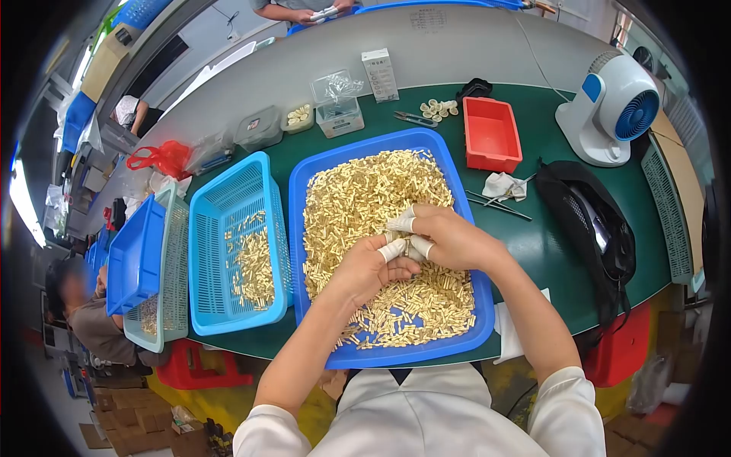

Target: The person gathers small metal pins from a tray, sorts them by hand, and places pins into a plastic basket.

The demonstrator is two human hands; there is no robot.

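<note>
Both hands, left [373, 268] and right [449, 238], were half-curled, fingertips pinched around something too small to make out, over the blue tray [487, 305] full of little brass-colored pieces [365, 190], with a light-blue basket [199, 251] crowding the left and tweezers [499, 204] just off the right.

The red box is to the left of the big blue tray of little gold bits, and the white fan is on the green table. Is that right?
Not quite: the red box is to the right of the big blue tray of little gold bits, as the head view shows. The white fan is on the green table.
</note>
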